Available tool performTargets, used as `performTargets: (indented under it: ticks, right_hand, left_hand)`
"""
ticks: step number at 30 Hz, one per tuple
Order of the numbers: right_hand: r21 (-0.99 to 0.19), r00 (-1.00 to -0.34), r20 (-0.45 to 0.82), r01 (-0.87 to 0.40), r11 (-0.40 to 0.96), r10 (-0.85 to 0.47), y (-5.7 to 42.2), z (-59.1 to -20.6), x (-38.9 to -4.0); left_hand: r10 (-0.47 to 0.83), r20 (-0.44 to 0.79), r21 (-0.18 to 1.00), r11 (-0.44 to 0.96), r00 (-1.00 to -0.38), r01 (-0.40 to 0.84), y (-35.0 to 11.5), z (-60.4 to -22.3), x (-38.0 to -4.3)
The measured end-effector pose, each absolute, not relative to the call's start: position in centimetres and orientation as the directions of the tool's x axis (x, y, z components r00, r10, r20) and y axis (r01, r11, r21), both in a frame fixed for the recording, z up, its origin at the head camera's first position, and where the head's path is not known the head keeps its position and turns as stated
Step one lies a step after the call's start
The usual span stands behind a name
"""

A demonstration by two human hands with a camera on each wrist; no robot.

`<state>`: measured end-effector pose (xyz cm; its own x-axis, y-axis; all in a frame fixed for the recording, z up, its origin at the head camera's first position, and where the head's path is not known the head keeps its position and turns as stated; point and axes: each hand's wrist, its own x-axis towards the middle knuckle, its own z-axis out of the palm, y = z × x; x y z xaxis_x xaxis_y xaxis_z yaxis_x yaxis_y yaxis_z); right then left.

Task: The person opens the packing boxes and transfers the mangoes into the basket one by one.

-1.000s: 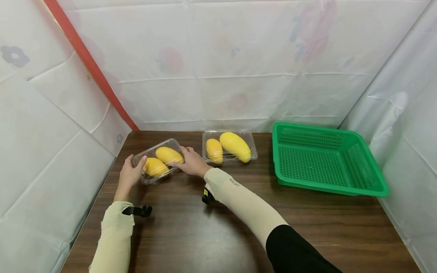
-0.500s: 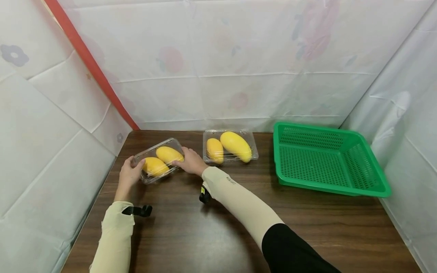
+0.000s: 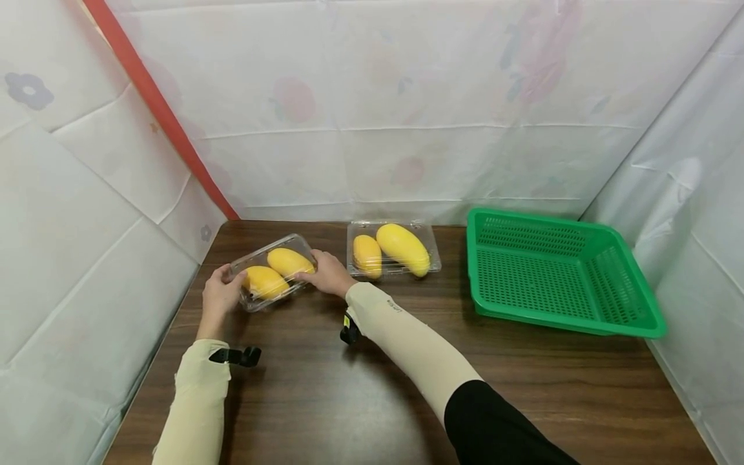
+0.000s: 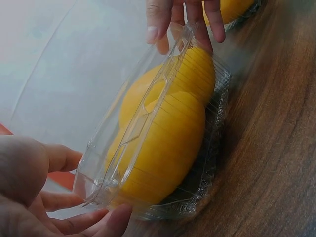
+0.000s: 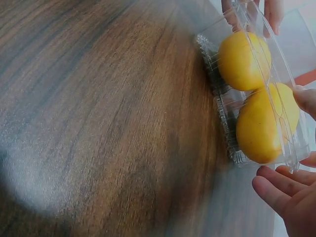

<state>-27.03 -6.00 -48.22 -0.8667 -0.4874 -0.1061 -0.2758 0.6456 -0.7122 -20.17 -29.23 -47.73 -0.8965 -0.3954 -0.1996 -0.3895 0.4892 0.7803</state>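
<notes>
Both hands hold a clear plastic clamshell box at the left of the table, one hand at each end. Two yellow mangoes, a front one and a back one, lie inside under the lid. My left hand grips the left end, thumb on the lid's side and fingers about the corner. At the other end my right hand grips the box, its thumb near the front edge. In the left wrist view the box's rim runs along its side, with the lid down over the fruit.
A second clear box stands near the back wall, holding a smaller mango and a larger one. To the right is a green plastic basket with slotted sides. White sheeting walls in the brown wooden table.
</notes>
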Motion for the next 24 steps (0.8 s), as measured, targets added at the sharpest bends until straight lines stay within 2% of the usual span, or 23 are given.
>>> performTargets:
  ticks: [16, 24]
  right_hand:
    - [-0.763, -0.881, -0.105, -0.226, 0.606, -0.461, -5.96, -48.18, -26.74]
    - [-0.795, -0.878, -0.096, -0.216, 0.567, -0.468, -5.77, -47.62, -26.3]
  left_hand:
    - [-0.44, -0.204, 0.808, 0.428, -0.875, -0.404, -28.88, -47.83, -20.13]
    - [-0.427, -0.161, 0.796, 0.477, -0.89, -0.373, -29.08, -47.58, -19.7]
